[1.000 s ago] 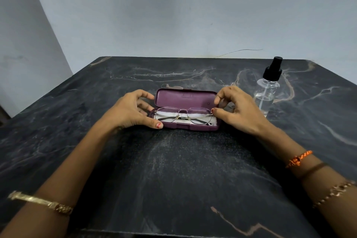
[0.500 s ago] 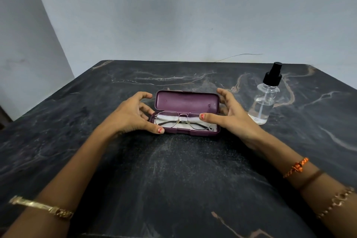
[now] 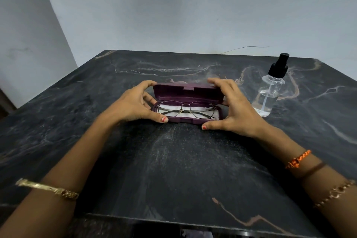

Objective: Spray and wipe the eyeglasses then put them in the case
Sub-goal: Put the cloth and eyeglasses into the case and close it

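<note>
A purple glasses case (image 3: 190, 120) lies in the middle of the dark marble table, its lid (image 3: 186, 92) half lowered. Thin metal-framed eyeglasses (image 3: 186, 109) rest folded inside it on a white cloth (image 3: 216, 115). My left hand (image 3: 135, 103) holds the case's left end, fingers on the lid's top edge and thumb at the front of the base. My right hand (image 3: 234, 106) grips the right end the same way. A clear spray bottle (image 3: 270, 94) with a black nozzle stands just right of my right hand.
The dark marble table (image 3: 173, 170) ends in a front edge close to me and meets pale walls at the back and left. The bottle stands near the table's right edge. Bracelets circle both my wrists.
Both hands have let go of the eyeglasses and taken the case's lid by its ends. The lid has tipped forward, from fully open to half lowered.
</note>
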Demonstrator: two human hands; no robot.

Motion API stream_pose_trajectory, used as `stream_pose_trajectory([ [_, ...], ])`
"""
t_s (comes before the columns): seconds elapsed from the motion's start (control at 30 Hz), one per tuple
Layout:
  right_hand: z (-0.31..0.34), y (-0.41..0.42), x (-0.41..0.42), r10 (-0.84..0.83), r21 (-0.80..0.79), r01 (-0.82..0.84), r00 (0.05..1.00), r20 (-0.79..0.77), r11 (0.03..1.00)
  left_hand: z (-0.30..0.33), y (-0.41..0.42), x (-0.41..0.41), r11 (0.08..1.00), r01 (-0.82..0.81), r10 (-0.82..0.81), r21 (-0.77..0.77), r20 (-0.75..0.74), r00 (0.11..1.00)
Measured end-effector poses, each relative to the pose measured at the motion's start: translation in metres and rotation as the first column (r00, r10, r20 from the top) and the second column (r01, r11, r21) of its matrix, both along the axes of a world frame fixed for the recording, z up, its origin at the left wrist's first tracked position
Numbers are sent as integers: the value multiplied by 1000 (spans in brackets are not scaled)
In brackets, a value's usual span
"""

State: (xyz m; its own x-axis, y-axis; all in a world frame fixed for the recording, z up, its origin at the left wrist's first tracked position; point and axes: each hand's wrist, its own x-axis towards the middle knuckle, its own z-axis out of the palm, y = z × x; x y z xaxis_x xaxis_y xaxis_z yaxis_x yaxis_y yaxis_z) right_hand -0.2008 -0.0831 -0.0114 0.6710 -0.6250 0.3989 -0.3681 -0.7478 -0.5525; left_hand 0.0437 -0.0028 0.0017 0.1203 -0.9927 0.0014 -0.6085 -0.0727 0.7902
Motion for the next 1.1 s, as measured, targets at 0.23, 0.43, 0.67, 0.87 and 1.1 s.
stream_pose_trajectory([
  [0.23,1,2,-1,46,-103,-55,995,-83,993,-2,-2,1,998,27,-21,-50,104,994],
  [0.43,0,-1,-1,41,-200,-72,987,-158,977,-4,-3,0,987,73,-38,-145,230,972],
  [0.67,2,0,-2,54,-197,-75,992,-114,977,-3,0,-20,910,243,-140,-337,304,942],
  [0.87,2,2,-3,58,-250,-80,994,-92,965,-4,-1,-25,858,281,-114,-430,374,920],
  [1.1,2,2,-4,49,-373,-104,987,-154,922,-6,-4,-25,815,349,-118,-462,457,881],
])
